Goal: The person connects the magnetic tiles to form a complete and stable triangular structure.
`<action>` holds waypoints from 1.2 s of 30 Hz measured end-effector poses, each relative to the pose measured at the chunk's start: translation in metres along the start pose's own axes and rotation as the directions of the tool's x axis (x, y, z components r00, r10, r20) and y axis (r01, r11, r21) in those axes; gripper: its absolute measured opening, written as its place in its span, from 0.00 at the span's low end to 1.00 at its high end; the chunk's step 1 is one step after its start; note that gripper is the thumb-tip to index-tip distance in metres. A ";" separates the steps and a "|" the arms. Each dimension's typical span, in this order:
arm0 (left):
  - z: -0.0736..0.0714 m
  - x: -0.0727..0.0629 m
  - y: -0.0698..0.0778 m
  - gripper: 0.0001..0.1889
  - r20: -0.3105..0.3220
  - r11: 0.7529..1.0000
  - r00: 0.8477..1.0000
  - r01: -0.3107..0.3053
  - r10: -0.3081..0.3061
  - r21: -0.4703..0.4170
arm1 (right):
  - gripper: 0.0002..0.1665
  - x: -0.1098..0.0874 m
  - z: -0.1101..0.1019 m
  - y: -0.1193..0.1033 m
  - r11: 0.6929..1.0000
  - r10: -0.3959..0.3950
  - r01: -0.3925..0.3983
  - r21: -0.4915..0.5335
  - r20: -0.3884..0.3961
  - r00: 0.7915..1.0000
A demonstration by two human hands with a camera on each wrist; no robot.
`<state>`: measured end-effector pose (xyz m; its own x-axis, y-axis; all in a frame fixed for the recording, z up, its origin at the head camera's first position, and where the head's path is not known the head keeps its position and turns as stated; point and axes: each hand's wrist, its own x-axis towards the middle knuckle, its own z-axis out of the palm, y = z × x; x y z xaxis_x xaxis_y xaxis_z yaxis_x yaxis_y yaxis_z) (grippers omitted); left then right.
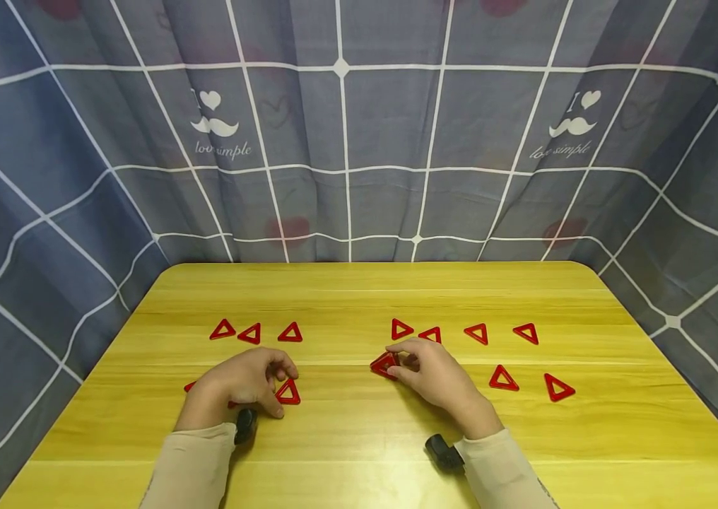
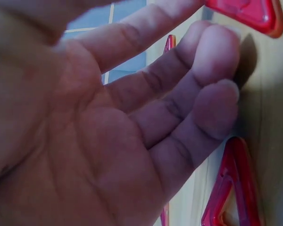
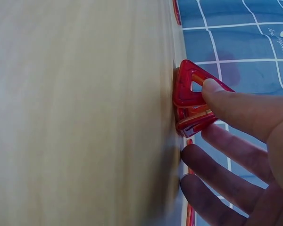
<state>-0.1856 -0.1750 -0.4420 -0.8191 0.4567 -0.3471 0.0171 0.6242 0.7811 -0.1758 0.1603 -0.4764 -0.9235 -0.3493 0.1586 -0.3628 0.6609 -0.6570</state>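
Note:
The left hand [image 1: 251, 382] is low over the table at left, its thumb and index finger on either side of a red plastic triangle [image 1: 288, 392] with an open centre. In the left wrist view, the index finger reaches this triangle [image 2: 254, 14] while the other fingers curl loosely beside it; the thumb's tip is out of frame. Near the table's middle, the right hand [image 1: 432, 375] pinches a red triangle [image 1: 384, 365] between thumb and fingers. The right wrist view shows the pinched triangle [image 3: 188, 89] close against a second red piece [image 3: 198, 122]; how they join is unclear.
Red triangles lie in a row behind the hands, including one at left [image 1: 222, 329] and one at right [image 1: 527, 333]. Two more, a nearer triangle [image 1: 503, 378] and its neighbour [image 1: 559, 387], lie right of the right hand. A checked curtain [image 1: 384, 141] surrounds the wooden table [image 1: 346, 452].

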 end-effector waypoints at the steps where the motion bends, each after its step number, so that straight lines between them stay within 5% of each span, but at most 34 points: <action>1: 0.000 0.000 0.000 0.27 -0.007 1.000 1.000 0.003 -0.003 0.007 | 0.20 0.000 0.000 0.000 1.000 0.000 0.000 0.000 0.001 1.000; 12: 0.003 0.005 -0.003 0.24 -0.068 0.998 0.997 0.035 -0.032 0.050 | 0.20 -0.001 -0.001 0.001 1.000 0.023 -0.023 -0.003 0.007 1.000; 20: 0.006 0.009 0.002 0.24 -0.062 0.995 0.997 -0.039 0.045 0.093 | 0.21 0.000 -0.002 0.001 1.000 0.009 -0.010 0.015 0.011 1.000; 28: 0.032 0.025 0.020 0.22 -0.024 0.985 0.987 -0.157 0.159 0.066 | 0.21 -0.001 -0.001 0.001 0.999 0.036 -0.036 0.018 0.016 0.999; 36: 0.062 0.038 0.040 0.20 0.009 0.973 0.978 -0.210 0.210 0.093 | 0.21 0.000 -0.001 0.001 0.999 0.026 -0.026 0.022 0.015 1.000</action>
<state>-0.1803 -0.0941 -0.4561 -0.7921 0.5832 -0.1803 0.2419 0.5710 0.7845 -0.1767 0.1616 -0.4762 -0.9307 -0.3419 0.1301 -0.3354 0.6552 -0.6770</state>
